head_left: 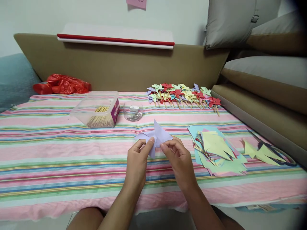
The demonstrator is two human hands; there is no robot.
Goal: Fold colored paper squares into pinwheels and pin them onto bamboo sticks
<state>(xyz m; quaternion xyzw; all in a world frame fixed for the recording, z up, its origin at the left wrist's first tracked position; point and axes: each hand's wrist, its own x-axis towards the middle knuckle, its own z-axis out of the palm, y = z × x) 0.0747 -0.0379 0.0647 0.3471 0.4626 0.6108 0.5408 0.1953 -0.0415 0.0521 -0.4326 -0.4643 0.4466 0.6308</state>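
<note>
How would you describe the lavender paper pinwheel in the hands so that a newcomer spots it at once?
Find the striped cloth and look just above its middle, where the left hand and right hand are close together. Between them is the lavender paper pinwheel; unlike the pinwheels on sticks towards the cloth's back edge, it shows no stick.

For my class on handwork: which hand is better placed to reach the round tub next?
Probably the right hand: it's at the edge of the paper; the left hand presses the middle, though nearer the tub.
</note>
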